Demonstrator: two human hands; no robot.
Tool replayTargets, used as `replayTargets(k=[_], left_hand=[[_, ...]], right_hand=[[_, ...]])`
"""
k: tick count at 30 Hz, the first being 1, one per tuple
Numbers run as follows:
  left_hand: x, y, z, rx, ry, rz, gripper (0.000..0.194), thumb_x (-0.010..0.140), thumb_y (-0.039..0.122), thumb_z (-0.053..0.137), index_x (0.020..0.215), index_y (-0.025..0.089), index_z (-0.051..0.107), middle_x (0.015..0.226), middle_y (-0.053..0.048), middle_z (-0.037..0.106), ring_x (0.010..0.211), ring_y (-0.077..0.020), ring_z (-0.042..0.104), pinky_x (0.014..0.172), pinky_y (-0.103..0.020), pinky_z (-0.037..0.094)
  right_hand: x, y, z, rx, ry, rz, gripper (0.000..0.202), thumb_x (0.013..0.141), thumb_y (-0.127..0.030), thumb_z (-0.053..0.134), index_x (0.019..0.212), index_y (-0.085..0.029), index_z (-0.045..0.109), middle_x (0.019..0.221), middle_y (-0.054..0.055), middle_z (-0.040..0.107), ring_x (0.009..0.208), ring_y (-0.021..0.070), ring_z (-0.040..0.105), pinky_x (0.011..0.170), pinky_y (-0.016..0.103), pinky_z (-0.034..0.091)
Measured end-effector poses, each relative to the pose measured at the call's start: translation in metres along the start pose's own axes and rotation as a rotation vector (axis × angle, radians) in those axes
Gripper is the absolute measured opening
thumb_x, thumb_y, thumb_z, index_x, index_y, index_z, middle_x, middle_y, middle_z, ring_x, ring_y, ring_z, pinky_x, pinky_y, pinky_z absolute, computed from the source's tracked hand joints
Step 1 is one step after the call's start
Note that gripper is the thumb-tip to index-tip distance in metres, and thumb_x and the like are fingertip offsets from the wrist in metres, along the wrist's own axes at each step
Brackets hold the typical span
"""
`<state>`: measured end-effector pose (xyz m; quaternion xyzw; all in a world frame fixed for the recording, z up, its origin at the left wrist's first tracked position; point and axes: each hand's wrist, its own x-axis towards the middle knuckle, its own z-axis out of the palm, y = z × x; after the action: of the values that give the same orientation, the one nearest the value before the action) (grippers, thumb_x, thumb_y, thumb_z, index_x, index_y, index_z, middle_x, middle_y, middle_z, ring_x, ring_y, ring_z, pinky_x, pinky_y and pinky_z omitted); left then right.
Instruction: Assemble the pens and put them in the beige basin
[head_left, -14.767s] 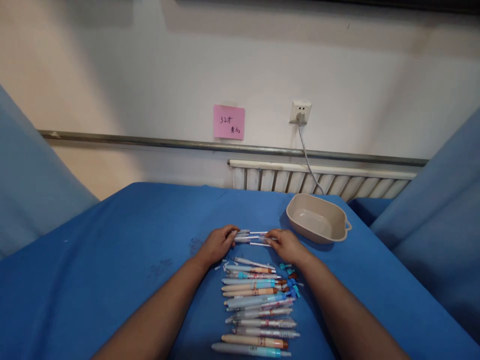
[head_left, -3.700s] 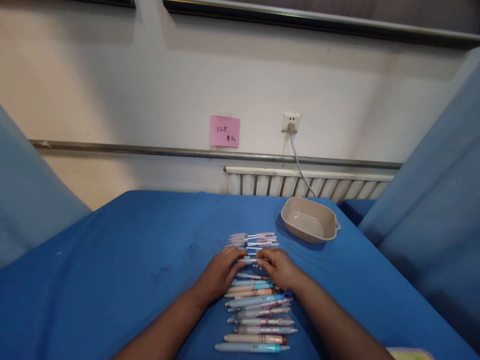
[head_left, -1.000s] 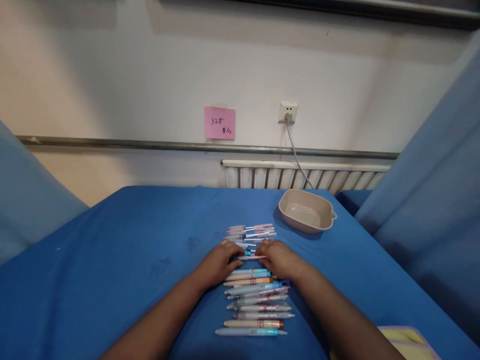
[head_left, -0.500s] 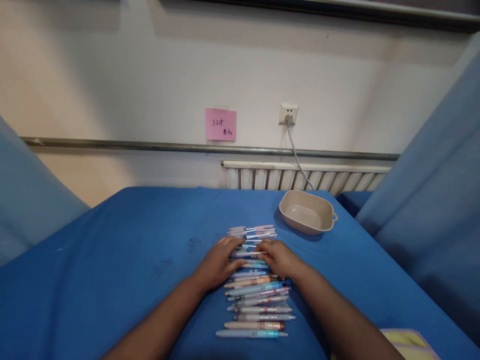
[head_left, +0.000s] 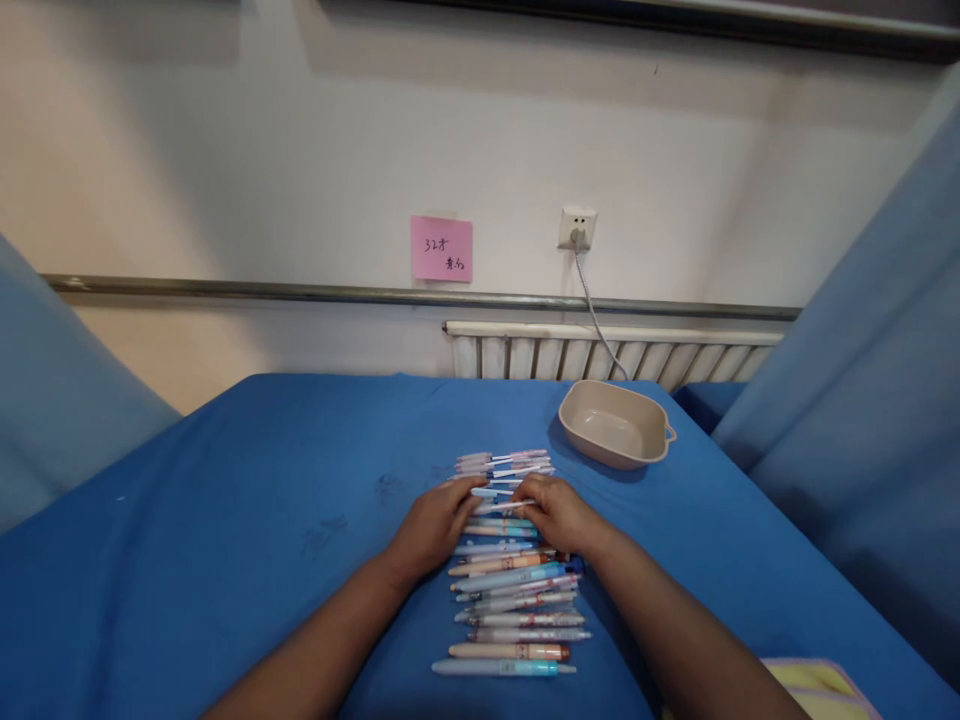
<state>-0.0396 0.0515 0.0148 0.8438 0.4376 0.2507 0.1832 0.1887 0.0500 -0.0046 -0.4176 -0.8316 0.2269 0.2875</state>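
Note:
Several pens lie crosswise in a long column on the blue-covered table. My left hand is at the left ends of the upper pens, its thumb and fingers drawn together on a pale pen. Opposite it, my right hand pinches the right side of a white-barrelled pen. The fingertips partly hide the pens between the two hands. Below them lie an orange-and-cream pen and a blue pen.
A beige basin with a small loop handle stands at the back right of the blue cloth. Behind are a radiator and a plugged-in cable. Blue curtains hang at both sides. A yellow cloth lies front right.
The left thumb has moved up toward its fingers, closing on a pen and uncovering the teal-ended pens below. My right hand has barely moved.

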Motion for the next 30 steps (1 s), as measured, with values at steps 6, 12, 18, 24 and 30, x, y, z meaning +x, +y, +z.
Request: replayTargets(k=[6, 12, 18, 24, 30], left_hand=[[0.004, -0.009, -0.002, 0.057, -0.018, -0.199, 0.031, 0.091, 0.035, 0.037, 0.112, 0.021, 0.055, 0.078, -0.002, 0.068, 0.075, -0.0189, 0.064, 0.069, -0.027, 0.045], [0.004, -0.016, 0.0, 0.123, 0.128, -0.165, 0.031, 0.087, 0.033, 0.044, 0.111, 0.017, 0.056, 0.09, -0.006, 0.066, 0.086, -0.0204, 0.061, 0.076, -0.03, 0.045], [0.002, -0.006, 0.008, 0.073, 0.036, 0.101, 0.025, 0.086, 0.032, 0.051, 0.107, 0.021, 0.057, 0.107, -0.006, 0.062, 0.101, -0.0206, 0.053, 0.089, -0.034, 0.041], [0.003, 0.0, 0.006, 0.113, -0.022, 0.154, 0.022, 0.092, 0.027, 0.04, 0.091, 0.019, 0.06, 0.092, -0.005, 0.063, 0.09, -0.0189, 0.053, 0.085, -0.035, 0.04], [0.002, -0.007, 0.006, 0.125, 0.034, 0.11, 0.016, 0.088, 0.025, 0.046, 0.096, 0.019, 0.059, 0.099, -0.006, 0.062, 0.096, -0.0209, 0.051, 0.087, -0.036, 0.04]], right_hand=[[-0.003, 0.013, -0.01, -0.064, -0.007, 0.055, 0.008, 0.079, -0.015, 0.056, 0.085, -0.019, 0.061, 0.086, 0.002, 0.061, 0.082, 0.0148, 0.055, 0.073, 0.024, 0.04], [-0.007, 0.022, -0.021, -0.145, -0.018, 0.167, 0.008, 0.077, -0.015, 0.056, 0.083, -0.018, 0.06, 0.086, 0.003, 0.061, 0.079, 0.014, 0.056, 0.07, 0.023, 0.039], [-0.005, 0.01, -0.012, -0.099, -0.032, 0.105, 0.009, 0.078, -0.016, 0.056, 0.085, -0.019, 0.061, 0.087, 0.003, 0.061, 0.082, 0.0144, 0.056, 0.072, 0.023, 0.039], [-0.005, 0.011, -0.011, -0.095, -0.059, 0.081, 0.008, 0.079, -0.017, 0.058, 0.085, -0.019, 0.062, 0.087, 0.002, 0.061, 0.083, 0.0147, 0.056, 0.074, 0.024, 0.04], [-0.007, 0.015, -0.021, -0.224, 0.041, 0.193, 0.014, 0.079, -0.021, 0.058, 0.093, -0.018, 0.06, 0.092, 0.005, 0.06, 0.087, 0.0166, 0.055, 0.075, 0.026, 0.039]])
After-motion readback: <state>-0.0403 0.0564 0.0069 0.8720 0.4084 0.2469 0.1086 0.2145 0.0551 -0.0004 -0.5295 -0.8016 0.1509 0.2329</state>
